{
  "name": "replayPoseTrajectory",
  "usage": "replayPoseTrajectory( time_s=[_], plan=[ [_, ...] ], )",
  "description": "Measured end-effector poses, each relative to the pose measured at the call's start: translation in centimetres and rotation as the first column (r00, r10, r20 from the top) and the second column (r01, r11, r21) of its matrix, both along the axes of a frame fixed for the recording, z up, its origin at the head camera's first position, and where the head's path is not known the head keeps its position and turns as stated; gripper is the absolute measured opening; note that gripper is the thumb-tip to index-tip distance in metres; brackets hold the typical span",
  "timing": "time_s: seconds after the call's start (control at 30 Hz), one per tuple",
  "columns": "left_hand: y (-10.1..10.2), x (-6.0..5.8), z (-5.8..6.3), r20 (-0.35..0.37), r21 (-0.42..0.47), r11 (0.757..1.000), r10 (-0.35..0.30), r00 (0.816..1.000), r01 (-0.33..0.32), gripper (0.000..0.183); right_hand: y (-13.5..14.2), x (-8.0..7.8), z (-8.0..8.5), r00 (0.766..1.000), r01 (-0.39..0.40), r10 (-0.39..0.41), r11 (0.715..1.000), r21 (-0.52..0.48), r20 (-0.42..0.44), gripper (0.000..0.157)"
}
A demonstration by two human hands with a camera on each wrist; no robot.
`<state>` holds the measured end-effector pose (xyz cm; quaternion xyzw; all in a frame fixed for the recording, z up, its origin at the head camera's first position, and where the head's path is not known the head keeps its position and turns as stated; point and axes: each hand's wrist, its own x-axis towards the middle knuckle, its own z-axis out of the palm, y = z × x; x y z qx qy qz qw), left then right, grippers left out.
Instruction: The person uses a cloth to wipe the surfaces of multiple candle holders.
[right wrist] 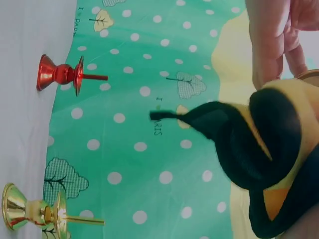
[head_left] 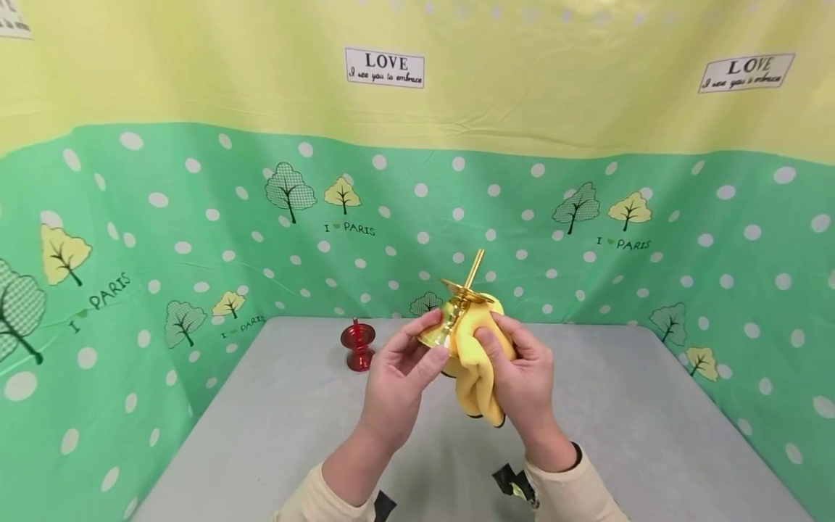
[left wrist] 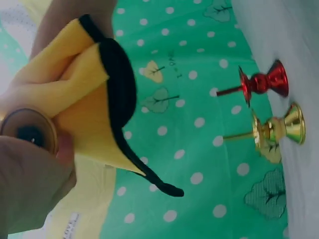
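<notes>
In the head view a gold candle holder [head_left: 450, 322] is raised over the table, tilted, its thin spike pointing up and right. My left hand [head_left: 398, 384] grips it by the flared base, thumb in front and fingers behind. A yellow cloth [head_left: 479, 355] with dark edging lies against its right side. My right hand [head_left: 525, 370] holds this cloth bunched between thumb and fingers, pressed to the candle holder. The left wrist view shows the round underside of the base [left wrist: 28, 130] beside the cloth [left wrist: 94, 124].
A red candle holder [head_left: 359, 344] stands on the grey table [head_left: 274, 435], left of my hands. A second gold candle holder [right wrist: 35, 211] stands upright in both wrist views, hidden in the head view. Green and yellow printed fabric [head_left: 424, 181] surrounds the table at the back and sides.
</notes>
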<state>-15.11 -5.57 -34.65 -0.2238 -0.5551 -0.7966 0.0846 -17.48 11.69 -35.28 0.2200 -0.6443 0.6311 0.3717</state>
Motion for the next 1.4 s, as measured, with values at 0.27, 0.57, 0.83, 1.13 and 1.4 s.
replayPoseTrajectory(
  time_s=[0.27,0.57,0.83,1.13,1.4],
  plan=[
    [0.5,-1.5,-1.1,-0.353,-0.230,0.883,0.317,0.881,-0.409,0.055,-0.5,0.4,0.0,0.992,0.124,-0.126,0.982,0.145,0.007,0.026],
    [0.8,-1.9,-2.1,-0.527,-0.129,0.817,0.423,0.737,-0.562,0.059,-0.9,-0.2,-0.3,0.992,0.111,-0.116,0.990,0.091,0.049,0.025],
    [0.7,-2.0,-2.0,-0.612,-0.116,0.799,0.411,0.676,-0.590,0.065,-0.9,0.1,-0.1,0.983,0.157,-0.144,0.981,0.115,-0.113,0.028],
    [0.4,0.1,-0.7,-0.209,-0.032,0.992,0.112,0.972,-0.121,0.038,-0.2,-0.2,-0.5,0.998,-0.046,0.044,0.998,-0.044,-0.040,0.021],
    [0.0,0.4,0.3,0.053,-0.087,0.996,0.000,0.999,0.005,0.069,0.1,-0.8,-1.1,0.994,-0.110,0.110,0.991,-0.070,0.004,0.021]
  ],
)
